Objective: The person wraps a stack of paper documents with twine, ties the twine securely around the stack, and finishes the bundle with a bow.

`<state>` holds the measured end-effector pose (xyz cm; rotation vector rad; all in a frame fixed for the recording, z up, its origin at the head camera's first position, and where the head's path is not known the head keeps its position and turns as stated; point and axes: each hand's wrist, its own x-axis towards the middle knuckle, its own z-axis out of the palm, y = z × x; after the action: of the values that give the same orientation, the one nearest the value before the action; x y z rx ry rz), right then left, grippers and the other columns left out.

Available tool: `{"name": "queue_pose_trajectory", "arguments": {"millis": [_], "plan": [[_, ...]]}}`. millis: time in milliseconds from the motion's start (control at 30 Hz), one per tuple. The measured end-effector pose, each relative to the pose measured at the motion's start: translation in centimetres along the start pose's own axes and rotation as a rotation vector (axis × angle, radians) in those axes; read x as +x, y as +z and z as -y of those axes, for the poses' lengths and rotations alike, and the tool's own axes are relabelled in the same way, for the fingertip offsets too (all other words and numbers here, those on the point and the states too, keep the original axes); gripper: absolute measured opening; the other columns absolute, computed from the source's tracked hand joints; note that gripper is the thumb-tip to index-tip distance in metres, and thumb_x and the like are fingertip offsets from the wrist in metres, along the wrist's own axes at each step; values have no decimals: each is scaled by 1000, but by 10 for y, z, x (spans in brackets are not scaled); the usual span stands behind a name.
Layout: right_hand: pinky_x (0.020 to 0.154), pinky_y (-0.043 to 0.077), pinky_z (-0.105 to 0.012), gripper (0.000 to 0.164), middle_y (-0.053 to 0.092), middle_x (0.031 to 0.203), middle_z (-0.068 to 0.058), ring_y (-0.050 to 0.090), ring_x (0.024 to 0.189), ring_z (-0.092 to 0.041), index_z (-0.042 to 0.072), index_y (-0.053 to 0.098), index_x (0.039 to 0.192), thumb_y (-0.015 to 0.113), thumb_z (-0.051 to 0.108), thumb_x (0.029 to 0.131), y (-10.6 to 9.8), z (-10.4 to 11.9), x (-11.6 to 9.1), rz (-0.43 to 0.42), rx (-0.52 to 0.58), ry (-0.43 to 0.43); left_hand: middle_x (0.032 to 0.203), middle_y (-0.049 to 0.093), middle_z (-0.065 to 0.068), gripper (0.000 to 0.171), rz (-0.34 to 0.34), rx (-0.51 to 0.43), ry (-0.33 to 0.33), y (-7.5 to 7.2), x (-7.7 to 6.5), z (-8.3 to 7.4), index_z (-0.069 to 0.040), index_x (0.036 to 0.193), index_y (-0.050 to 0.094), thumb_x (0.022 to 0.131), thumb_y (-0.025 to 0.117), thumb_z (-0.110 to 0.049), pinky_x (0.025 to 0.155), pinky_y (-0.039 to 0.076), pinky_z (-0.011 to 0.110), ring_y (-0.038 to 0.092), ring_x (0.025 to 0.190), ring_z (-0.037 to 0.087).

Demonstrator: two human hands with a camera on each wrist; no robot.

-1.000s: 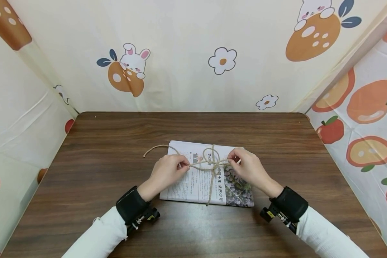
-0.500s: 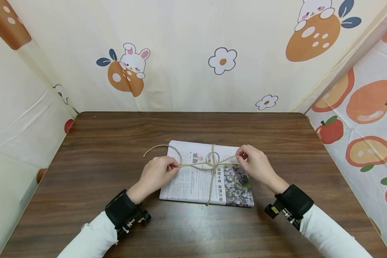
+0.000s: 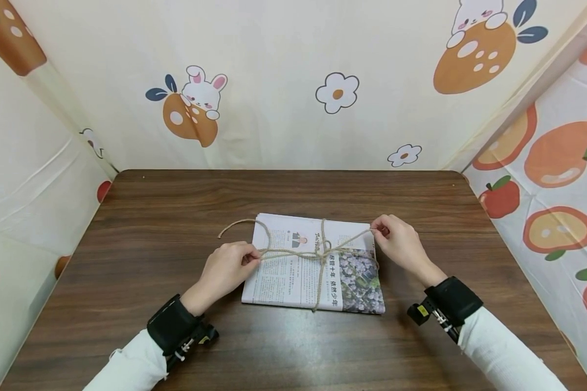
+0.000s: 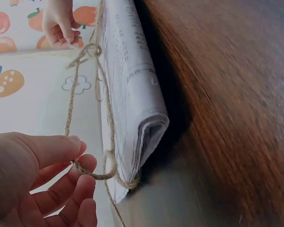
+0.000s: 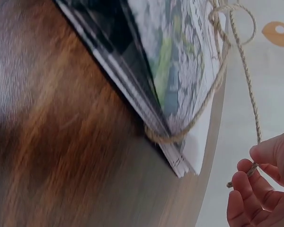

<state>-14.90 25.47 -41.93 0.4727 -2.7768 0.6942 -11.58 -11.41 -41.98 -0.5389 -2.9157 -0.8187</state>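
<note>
A stack of folded newspapers [image 3: 293, 282] lies on the table, wrapped crosswise with brown twine [image 3: 321, 288]. Near the stack's middle the twine meets in a knot [image 3: 324, 253] with a small loop. At the left edge my left hand [image 3: 227, 269] pinches one length of twine between thumb and fingertips; past the fingers its tail curves away to the back left. My right hand [image 3: 402, 244], beyond the right edge, pinches the other length close to its tip, which sticks out below the fingers in the right wrist view. Both lengths run nearly straight from the knot.
The brown wooden table [image 3: 176, 201] extends around the stack. Behind it hangs a cream cloth [image 3: 274, 125] printed with rabbits and flowers, and a fruit-printed cloth [image 3: 553, 228] stands at the right. Each wrist wears a black camera band [image 3: 173, 326].
Both hands have moved apart, the left leftward and slightly nearer, the right to the right and slightly farther back. The loop at the knot has shrunk, and the stack stays put.
</note>
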Motion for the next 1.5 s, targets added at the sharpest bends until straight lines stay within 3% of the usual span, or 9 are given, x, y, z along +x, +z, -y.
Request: {"name": "queue_pose_trajectory", "arguments": {"millis": [467,967,1500], "plan": [[59,38,-34,4,58,77,-8,52,67,-21,4,61,86,62,7,84,-4,-17,1,-37,-44,85,66,53,-12,5,6,46,-23,-2,-6,8,-21,75,69,78,69,-16,49,37,22,45,56,3],[58,37,-36,7,58,78,-10,52,67,-22,3,61,86,60,10,86,-10,-33,0,-10,-68,149,63,47,-12,15,38,44,-33,-2,-12,18,-23,67,63,75,67,-11,48,35,23,43,54,6],[56,39,-37,7,60,78,-14,53,64,-24,2,61,86,56,7,86,-15,-43,-1,50,-120,227,64,50,-13,14,56,64,-29,-8,-15,21,-23,67,63,76,71,-15,47,35,24,44,55,5]]}}
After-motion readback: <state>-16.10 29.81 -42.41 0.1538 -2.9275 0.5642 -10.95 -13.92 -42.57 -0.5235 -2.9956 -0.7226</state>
